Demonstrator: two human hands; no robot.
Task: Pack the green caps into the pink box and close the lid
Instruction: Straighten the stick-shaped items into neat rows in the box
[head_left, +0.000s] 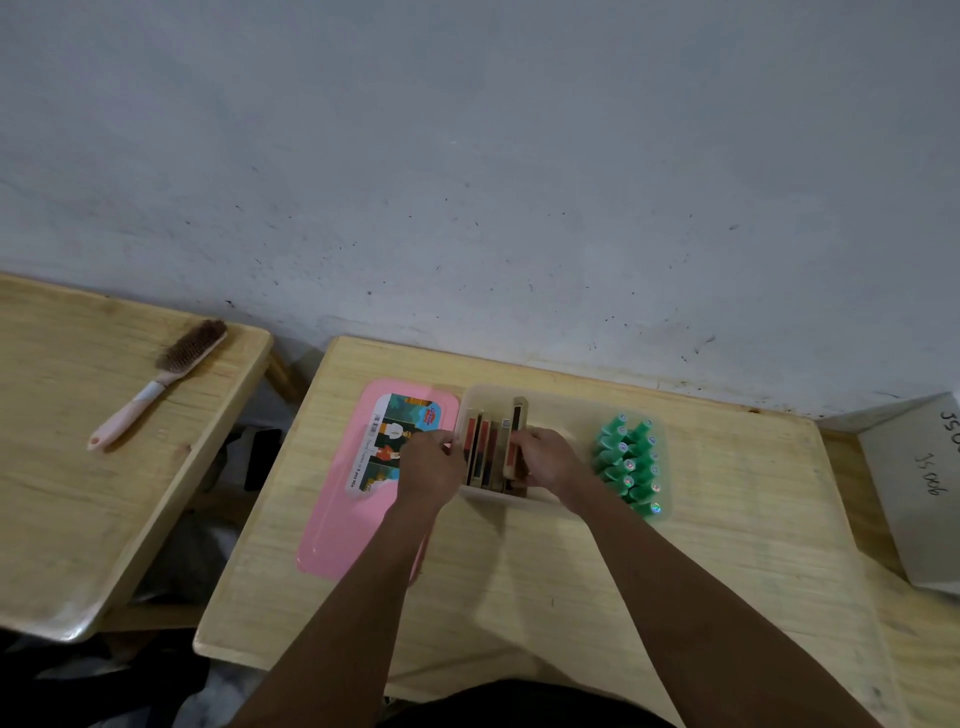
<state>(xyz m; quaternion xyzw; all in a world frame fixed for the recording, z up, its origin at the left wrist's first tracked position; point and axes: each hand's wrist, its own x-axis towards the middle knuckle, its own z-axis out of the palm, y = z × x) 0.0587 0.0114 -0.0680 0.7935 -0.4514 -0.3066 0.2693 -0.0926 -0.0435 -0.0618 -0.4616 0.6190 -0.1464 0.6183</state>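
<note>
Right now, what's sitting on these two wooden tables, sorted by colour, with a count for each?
Pink: 2, the lid and the brush with its pink handle
Clear: 1, the box
Green: 1 cluster of caps inside the box; single caps too blurred to count
Brown and red: about 4 flat packs standing in the box
Total: about 9, counting the caps as 1
</note>
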